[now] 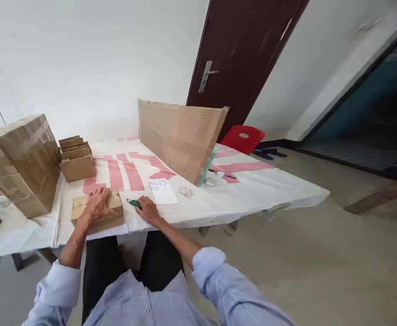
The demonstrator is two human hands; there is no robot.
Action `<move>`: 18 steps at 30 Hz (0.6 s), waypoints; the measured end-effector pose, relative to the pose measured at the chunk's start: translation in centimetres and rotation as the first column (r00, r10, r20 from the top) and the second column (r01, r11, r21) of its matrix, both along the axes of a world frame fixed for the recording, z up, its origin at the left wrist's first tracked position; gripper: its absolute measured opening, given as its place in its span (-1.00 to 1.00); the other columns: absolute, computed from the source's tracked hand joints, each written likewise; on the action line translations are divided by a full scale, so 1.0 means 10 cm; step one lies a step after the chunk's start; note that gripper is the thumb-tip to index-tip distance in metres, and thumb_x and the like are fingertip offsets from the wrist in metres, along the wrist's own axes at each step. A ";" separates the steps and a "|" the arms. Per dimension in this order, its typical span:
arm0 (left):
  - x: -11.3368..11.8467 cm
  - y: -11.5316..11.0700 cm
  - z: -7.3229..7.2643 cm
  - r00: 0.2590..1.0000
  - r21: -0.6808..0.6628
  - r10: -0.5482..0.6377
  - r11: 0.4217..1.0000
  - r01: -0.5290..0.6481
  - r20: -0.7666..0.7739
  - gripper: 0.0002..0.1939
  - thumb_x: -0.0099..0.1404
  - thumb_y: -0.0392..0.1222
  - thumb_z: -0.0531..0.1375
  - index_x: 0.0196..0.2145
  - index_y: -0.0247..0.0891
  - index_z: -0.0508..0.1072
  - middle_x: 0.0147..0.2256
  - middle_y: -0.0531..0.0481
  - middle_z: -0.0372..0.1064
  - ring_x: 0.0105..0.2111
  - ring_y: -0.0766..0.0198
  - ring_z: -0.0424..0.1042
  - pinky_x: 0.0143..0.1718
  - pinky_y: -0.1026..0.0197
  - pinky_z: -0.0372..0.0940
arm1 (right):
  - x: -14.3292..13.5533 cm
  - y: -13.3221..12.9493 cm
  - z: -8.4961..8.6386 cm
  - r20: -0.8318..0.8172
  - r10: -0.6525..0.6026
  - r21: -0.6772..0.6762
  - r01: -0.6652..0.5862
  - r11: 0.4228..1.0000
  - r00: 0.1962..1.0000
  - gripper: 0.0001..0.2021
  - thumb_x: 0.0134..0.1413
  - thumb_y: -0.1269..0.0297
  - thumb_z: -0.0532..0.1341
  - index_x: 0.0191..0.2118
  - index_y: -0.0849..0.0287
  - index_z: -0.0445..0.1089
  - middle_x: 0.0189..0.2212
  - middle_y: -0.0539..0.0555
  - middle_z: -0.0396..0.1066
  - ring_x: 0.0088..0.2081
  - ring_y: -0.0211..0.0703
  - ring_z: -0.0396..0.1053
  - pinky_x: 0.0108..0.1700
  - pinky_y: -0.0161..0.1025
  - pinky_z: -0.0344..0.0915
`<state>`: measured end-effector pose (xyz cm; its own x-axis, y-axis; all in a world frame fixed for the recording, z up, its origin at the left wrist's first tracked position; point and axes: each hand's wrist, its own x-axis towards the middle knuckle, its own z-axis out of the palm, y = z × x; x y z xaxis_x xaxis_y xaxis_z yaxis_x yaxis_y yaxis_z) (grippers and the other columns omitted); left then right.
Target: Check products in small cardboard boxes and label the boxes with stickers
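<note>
Near the table's front edge sits a small cardboard box (112, 219), closed on top. My left hand (98, 203) lies across its top with the fingers spread and the thumb pointing right. To the right of the box, my right hand (147, 209) is closed around a green utility knife (134, 203). Its dark tip points left towards the box, a short gap away from it. Just beyond my right hand lies a white sheet of paper (164, 194) with handwriting at its upper end.
Large taped cartons (25, 158) stand at the left, beside several small open boxes (78, 165). A big upright cardboard panel (181, 136) crosses the middle of the white-and-red tablecloth (266, 192). Tape rolls (210, 182) lie near it. A red chair (242, 138) stands behind the table.
</note>
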<state>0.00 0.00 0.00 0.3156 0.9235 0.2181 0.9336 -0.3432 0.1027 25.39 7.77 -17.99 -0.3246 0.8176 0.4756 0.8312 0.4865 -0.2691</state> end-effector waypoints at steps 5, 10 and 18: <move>0.00 0.04 -0.04 1.000 -0.013 -0.003 1.000 0.003 0.016 -0.02 0.06 0.09 0.53 0.35 -0.15 0.29 0.26 -0.35 0.35 0.26 -0.35 0.34 0.28 -0.33 0.19 | 0.04 0.01 -0.03 -0.004 0.010 -0.004 -0.010 1.000 1.000 -0.89 0.29 0.35 0.29 -0.09 0.16 0.51 -0.08 0.19 0.51 -0.01 0.05 0.36 0.05 -0.12 0.27; -0.47 -0.19 -0.03 0.982 0.096 0.034 0.994 -0.052 0.184 0.02 0.16 0.21 0.47 0.45 -0.05 0.18 0.40 -0.33 0.23 0.37 -0.33 0.25 0.34 -0.36 0.15 | 0.08 0.00 -0.08 -0.015 0.031 -0.014 -0.031 0.999 0.999 -0.86 0.30 0.35 0.27 -0.07 0.16 0.51 -0.06 0.21 0.51 0.00 0.07 0.36 0.05 -0.10 0.28; -1.16 -0.56 -0.39 0.653 -0.124 0.185 0.982 -0.139 0.734 0.00 0.05 0.28 0.50 0.31 -0.14 0.29 0.32 -0.32 0.31 0.33 -0.27 0.36 0.23 -0.26 0.38 | 0.12 -0.01 -0.14 -0.050 0.037 -0.033 -0.039 0.999 0.998 -0.82 0.32 0.34 0.22 -0.04 0.17 0.52 -0.05 0.23 0.50 0.00 0.10 0.36 0.04 -0.06 0.29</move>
<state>-11.63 -5.57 -3.91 -0.0847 0.9611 0.2628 0.5815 -0.1664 0.7963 26.59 7.65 -19.37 -0.3326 0.8212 0.4637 0.7978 0.5072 -0.3260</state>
